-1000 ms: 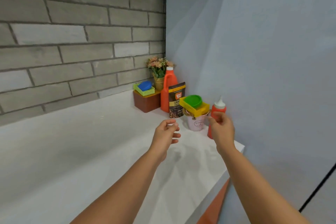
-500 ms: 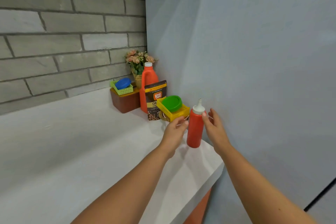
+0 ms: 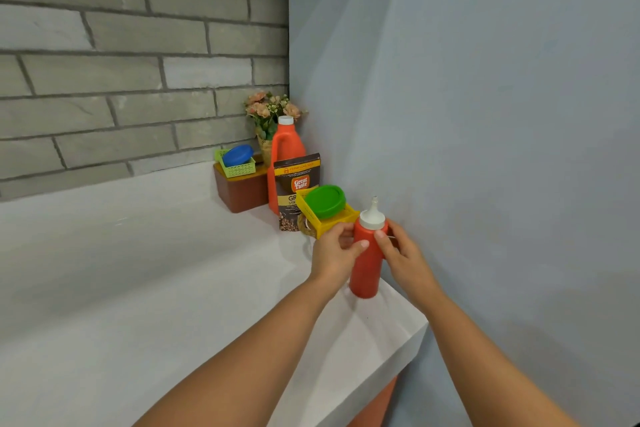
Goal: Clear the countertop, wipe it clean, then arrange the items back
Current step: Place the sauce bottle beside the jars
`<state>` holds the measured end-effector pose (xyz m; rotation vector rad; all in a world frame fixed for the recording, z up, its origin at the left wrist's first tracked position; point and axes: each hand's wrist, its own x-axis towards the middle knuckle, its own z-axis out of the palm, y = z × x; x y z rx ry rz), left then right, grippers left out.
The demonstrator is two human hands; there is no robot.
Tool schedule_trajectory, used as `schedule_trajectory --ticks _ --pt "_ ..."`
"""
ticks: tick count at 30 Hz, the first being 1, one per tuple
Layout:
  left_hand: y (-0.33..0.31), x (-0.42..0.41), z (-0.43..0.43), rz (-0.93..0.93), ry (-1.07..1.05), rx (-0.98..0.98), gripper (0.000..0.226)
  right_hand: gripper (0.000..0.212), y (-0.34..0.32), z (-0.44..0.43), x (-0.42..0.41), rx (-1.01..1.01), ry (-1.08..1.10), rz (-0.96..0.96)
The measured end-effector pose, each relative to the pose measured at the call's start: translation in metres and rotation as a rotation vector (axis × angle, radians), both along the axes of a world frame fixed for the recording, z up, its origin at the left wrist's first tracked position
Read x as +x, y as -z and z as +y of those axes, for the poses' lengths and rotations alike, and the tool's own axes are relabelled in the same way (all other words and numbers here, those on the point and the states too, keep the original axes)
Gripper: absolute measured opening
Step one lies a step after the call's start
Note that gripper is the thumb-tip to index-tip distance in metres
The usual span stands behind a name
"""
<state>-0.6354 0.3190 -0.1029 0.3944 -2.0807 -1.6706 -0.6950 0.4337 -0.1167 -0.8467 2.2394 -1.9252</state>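
Observation:
A red squeeze bottle with a white nozzle stands upright on the white countertop near the right wall. My left hand grips its left side with thumb and fingers. My right hand curls round its right side. Just behind it sits a yellow basket with a green lid, on something hidden by my left hand.
In the corner stand a coffee pouch, a tall orange jug, a flower pot and a brown box carrying a green basket with a blue lid. The counter's front right edge lies near my arms.
Both hands have closed in from the sides and now hold the red squeeze bottle. The view has shifted so the corner items sit further left than a second ago.

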Motion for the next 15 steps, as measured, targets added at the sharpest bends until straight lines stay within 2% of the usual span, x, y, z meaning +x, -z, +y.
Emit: schedule_trajectory --ticks 7,15 --pt "-0.014 0.023 -0.028 0.074 -0.074 -0.062 0.028 0.020 -0.019 -0.019 0.008 -0.048 -0.105 -0.057" --pt "-0.033 0.085 -0.093 0.082 -0.203 -0.056 0.024 0.023 -0.040 -0.096 0.046 -0.042 -0.258 -0.030"
